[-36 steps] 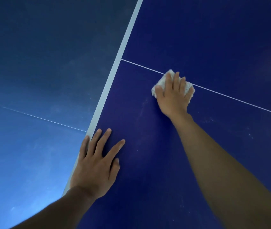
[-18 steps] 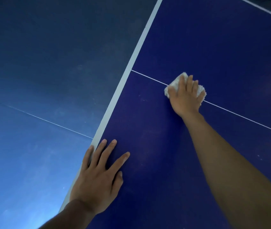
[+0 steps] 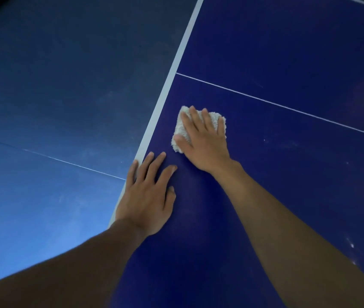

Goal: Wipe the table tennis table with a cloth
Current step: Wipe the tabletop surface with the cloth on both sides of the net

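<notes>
The dark blue table tennis table [image 3: 287, 52] fills the right of the head view, with a white edge stripe [image 3: 176, 63] and a thin white centre line [image 3: 276, 104]. My right hand [image 3: 203, 141] lies flat with straight fingers on a folded white fluffy cloth [image 3: 177, 134], pressing it onto the table just short of the edge stripe. Most of the cloth is hidden under the hand. My left hand [image 3: 147, 196] rests flat on the table near its edge, fingers spread, just below the cloth.
To the left of the table edge lies a blue floor [image 3: 54, 107] with a thin pale line [image 3: 74, 164] across it. Faint white specks [image 3: 352, 245] dot the table surface at the right.
My right hand has slid the cloth back toward me and toward the table edge, off the centre line. It now sits close above my left hand, which has stayed planted.
</notes>
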